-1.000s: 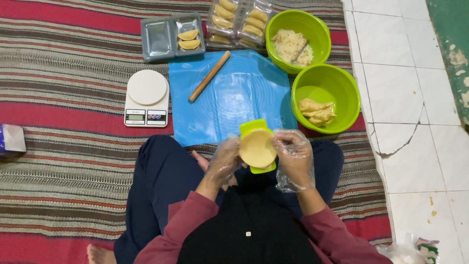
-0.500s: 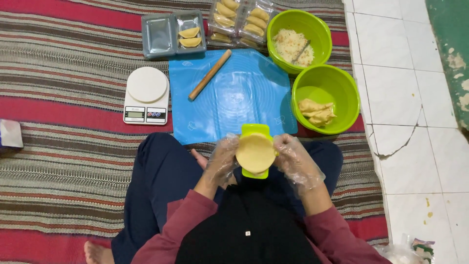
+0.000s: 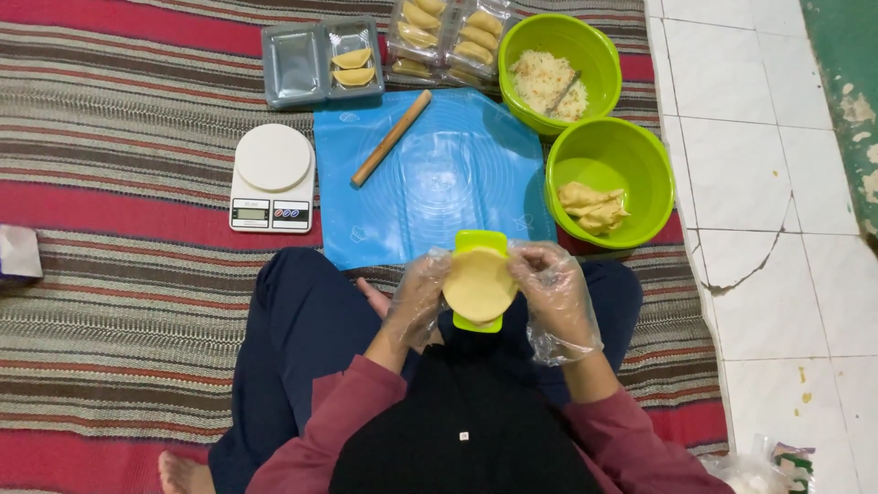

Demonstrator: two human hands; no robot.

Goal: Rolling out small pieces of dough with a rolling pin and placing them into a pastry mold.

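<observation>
Left hand (image 3: 419,295) and right hand (image 3: 555,293), both gloved: fingers clamped on either side of green dumpling press (image 3: 479,245); round dough disc (image 3: 477,285) lies between the fingers.

A round, pale-yellow dough disc (image 3: 477,285) is laid flat on an open lime-green dumpling press (image 3: 479,245), held above the lap.

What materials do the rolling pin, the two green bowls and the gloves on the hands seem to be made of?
Rolling pin: probably wood, matte tan. Green bowls: likely plastic, smooth, slightly glossy. Gloves on left hand and right hand: thin clear plastic film, wrinkled.
</observation>
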